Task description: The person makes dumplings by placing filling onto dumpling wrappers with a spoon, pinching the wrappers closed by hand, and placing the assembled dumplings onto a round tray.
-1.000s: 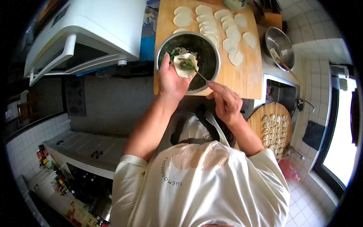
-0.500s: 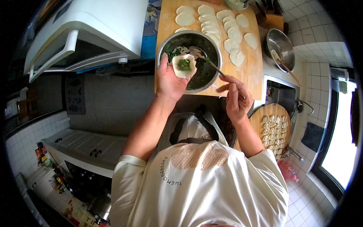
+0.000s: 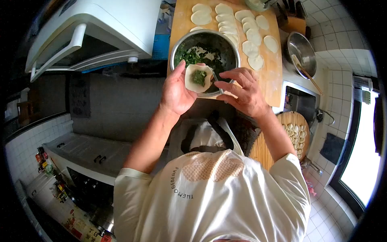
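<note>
My left hand (image 3: 176, 94), palm up with its fingers curled, holds a round dumpling wrapper (image 3: 192, 85) over the near edge of the steel mixing bowl (image 3: 236, 54). A mound of chopped green filling (image 3: 199, 77) sits in the middle of the wrapper. Close by on the right, my right hand (image 3: 249, 92) pinches a metal spoon (image 3: 215, 76) by its handle. The spoon is at the wrapper's right edge, and its tip is partly hidden. More green filling (image 3: 188, 56) lies inside the bowl, with some paler bits.
Rows of flat wrappers (image 3: 250, 48) lie on the wooden board (image 3: 274, 80) behind the bowl. To the right are a second steel bowl (image 3: 302, 52) with a wooden-handled tool and a sink (image 3: 300, 99). Folded dumplings (image 3: 296, 135) rest on a round slatted tray (image 3: 262, 151).
My right hand has moved left and turned, bringing the spoon out of the bowl to the filled wrapper. My left hand still holds the wrapper, shifted slightly.
</note>
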The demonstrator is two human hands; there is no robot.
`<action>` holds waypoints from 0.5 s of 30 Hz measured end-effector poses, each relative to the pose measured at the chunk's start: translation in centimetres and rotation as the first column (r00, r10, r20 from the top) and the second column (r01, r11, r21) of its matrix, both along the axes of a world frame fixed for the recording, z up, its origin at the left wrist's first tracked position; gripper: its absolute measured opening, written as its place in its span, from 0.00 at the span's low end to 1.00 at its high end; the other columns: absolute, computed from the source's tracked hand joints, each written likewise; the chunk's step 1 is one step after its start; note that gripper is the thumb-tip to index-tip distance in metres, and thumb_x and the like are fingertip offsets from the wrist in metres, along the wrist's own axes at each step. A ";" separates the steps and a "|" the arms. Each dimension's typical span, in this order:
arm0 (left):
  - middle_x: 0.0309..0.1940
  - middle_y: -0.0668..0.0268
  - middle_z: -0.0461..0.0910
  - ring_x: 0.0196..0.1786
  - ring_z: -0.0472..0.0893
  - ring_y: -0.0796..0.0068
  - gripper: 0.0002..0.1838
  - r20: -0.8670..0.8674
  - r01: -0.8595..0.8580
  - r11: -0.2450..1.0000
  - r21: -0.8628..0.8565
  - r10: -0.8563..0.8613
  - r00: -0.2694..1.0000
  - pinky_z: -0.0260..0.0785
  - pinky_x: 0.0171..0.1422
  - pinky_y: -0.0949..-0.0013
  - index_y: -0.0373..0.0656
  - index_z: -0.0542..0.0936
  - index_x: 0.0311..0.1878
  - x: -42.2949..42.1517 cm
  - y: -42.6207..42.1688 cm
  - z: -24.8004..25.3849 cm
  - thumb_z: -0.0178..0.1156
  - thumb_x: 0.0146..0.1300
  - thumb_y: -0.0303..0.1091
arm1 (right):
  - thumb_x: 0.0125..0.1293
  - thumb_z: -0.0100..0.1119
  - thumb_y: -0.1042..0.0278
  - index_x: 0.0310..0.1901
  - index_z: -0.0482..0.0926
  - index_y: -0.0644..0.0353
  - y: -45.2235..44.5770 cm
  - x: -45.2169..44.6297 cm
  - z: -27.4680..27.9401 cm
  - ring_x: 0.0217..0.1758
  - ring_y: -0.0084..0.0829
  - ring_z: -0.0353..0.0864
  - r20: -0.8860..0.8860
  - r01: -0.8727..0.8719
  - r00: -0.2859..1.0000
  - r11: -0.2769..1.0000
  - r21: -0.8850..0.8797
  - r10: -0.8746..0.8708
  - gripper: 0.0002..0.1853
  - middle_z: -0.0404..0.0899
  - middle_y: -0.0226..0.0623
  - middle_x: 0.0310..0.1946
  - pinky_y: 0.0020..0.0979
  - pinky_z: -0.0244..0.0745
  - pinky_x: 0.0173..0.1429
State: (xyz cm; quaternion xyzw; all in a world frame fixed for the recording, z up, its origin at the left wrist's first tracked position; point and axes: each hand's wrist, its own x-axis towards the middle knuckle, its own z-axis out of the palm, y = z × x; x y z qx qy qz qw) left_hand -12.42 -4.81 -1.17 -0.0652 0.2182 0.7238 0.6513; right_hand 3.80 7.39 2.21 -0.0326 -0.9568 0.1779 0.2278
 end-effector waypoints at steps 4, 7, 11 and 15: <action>0.45 0.57 0.75 0.48 0.76 0.66 0.24 0.016 0.115 0.992 0.042 -0.116 0.993 0.68 0.54 0.63 0.33 0.71 0.48 0.2 0.1 0.7 0.39 0.67 0.47 | 0.43 0.64 0.64 0.40 0.79 0.50 0.6 -1.3 1.8 0.46 0.35 0.72 -0.023 -0.156 0.987 0.988 0.016 0.156 0.17 0.73 0.31 0.44 0.36 0.66 0.51; 0.44 0.57 0.76 0.46 0.76 0.66 0.24 0.031 0.092 0.996 -0.018 -0.092 0.995 0.68 0.54 0.64 0.34 0.72 0.47 0.5 0.3 1.2 0.39 0.67 0.48 | 0.43 0.66 0.66 0.39 0.79 0.53 0.7 -1.8 1.7 0.45 0.35 0.73 -0.022 -0.174 0.985 0.984 -0.021 0.174 0.17 0.74 0.32 0.44 0.34 0.68 0.48; 0.42 0.58 0.77 0.45 0.77 0.66 0.24 -0.045 0.104 0.994 -0.019 -0.105 0.993 0.69 0.53 0.65 0.34 0.73 0.46 0.1 0.1 1.4 0.39 0.67 0.48 | 0.43 0.68 0.68 0.40 0.79 0.59 1.0 -1.7 0.0 0.40 0.38 0.77 0.017 0.070 0.997 0.896 -0.439 -0.070 0.18 0.77 0.37 0.39 0.32 0.72 0.42; 0.45 0.54 0.76 0.47 0.77 0.66 0.26 -0.043 0.176 0.983 0.058 -0.174 0.984 0.70 0.54 0.66 0.31 0.71 0.48 -0.4 -0.2 -0.1 0.39 0.67 0.48 | 0.46 0.68 0.69 0.38 0.80 0.63 0.7 -1.8 -1.1 0.32 0.29 0.79 0.152 0.150 0.986 0.739 -0.656 -0.065 0.16 0.79 0.37 0.30 0.27 0.75 0.35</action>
